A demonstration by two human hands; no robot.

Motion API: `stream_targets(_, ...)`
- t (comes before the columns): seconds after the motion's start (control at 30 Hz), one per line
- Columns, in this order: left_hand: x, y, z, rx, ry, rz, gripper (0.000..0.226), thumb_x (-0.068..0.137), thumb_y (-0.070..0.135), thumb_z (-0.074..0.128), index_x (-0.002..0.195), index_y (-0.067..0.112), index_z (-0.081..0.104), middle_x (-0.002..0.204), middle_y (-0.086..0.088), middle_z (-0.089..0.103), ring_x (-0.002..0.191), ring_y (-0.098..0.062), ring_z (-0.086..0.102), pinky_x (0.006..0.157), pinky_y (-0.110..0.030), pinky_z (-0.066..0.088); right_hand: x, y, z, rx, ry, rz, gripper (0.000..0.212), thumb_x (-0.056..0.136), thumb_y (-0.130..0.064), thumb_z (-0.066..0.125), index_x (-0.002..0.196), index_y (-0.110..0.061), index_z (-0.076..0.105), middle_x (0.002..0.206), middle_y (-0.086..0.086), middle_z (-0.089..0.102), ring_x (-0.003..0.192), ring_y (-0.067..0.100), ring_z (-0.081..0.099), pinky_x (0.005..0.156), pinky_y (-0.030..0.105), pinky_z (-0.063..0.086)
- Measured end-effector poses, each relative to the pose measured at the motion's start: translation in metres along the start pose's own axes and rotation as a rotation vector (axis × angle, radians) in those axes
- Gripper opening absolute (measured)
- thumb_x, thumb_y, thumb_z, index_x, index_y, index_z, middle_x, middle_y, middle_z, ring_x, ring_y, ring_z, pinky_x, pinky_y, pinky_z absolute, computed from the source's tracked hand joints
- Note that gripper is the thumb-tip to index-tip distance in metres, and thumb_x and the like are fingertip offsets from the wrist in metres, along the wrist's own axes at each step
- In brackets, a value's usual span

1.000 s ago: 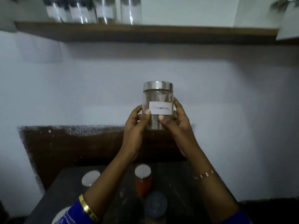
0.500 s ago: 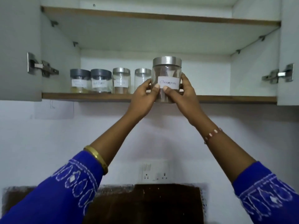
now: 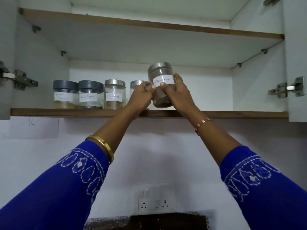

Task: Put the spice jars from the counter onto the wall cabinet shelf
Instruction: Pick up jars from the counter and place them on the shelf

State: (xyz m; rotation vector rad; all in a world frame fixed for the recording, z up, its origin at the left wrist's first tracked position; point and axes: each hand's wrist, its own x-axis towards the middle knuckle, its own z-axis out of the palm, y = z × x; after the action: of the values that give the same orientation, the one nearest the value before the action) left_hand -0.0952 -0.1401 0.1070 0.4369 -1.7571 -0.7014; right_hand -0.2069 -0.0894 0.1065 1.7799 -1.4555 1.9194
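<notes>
Two hands hold one cinnamon jar (image 3: pixel 162 87) up at the wall cabinet shelf (image 3: pixel 66 112). The right hand (image 3: pixel 177 95) wraps the jar's right side, its thumb pressed on the white handwritten label and its fingers (image 3: pixel 177 77) curled round the back. The left hand (image 3: pixel 142 95) meets the jar from the left, thumb tip against the label's left edge, fingers bent toward the glass. The jar is tilted, its steel lid leaning left and toward the back of the cabinet, with its base just above the shelf's front edge; whether the base touches the board cannot be told. Brown pieces sit in the lower part of the jar.

Left of the held jar, four more jars stand upright in a row on the shelf. Nearest is a steel-lidded jar (image 3: pixel 137 87), mostly hidden behind the left hand. Next to the left stands a second steel-lidded jar (image 3: pixel 114 94) with a label. Beyond it is a grey-lidded jar (image 3: pixel 90 95) labelled black pepper, then at the far left another grey-lidded jar (image 3: pixel 65 94) with yellow-brown powder.

An upper shelf (image 3: pixel 149 24) spans the cabinet above the jar. Door hinges (image 3: pixel 284 89) show to its right. A gold bangle (image 3: pixel 103 146) circles the left wrist and a beaded bracelet (image 3: pixel 201 124) the right, below blue embroidered sleeves (image 3: pixel 265 188). A wall socket (image 3: pixel 153 199) sits on the wall well below the jar.
</notes>
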Motion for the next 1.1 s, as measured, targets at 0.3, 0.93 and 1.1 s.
stream_targets(0.3,0.027,-0.024,-0.003,0.062,-0.074,-0.034,0.046,0.094,0.014,0.049,0.138,0.012,0.039,0.105,-0.01,0.059,0.098,-0.023,0.06,0.079,-0.035,0.053,0.006,0.024,0.006,-0.149,-0.1,0.009,0.054,0.093,-0.031,0.052,0.137,-0.011,0.028,0.123,0.01,0.056,0.099,0.022,0.056,0.084,0.029,0.043)
stream_targets(0.93,0.037,-0.021,0.014,0.707,-0.218,-0.074,0.039,0.091,0.004,0.04,0.128,0.002,0.05,0.134,-0.017,0.052,0.124,-0.029,0.047,0.1,-0.031,0.038,0.034,0.045,0.019,-0.618,0.056,0.112,0.032,0.089,-0.009,0.055,0.12,0.0,0.05,0.123,0.017,0.058,0.114,0.031,0.055,0.08,0.029,0.04)
stream_targets(1.1,0.042,-0.021,0.018,0.866,-0.275,-0.091,0.043,0.092,0.005,0.036,0.134,0.004,0.044,0.141,-0.016,0.045,0.128,-0.03,0.043,0.106,-0.034,0.033,0.039,0.043,0.016,-0.684,-0.026,0.145,0.029,0.092,-0.006,0.047,0.12,0.002,0.051,0.124,0.018,0.058,0.115,0.032,0.054,0.082,0.029,0.041)
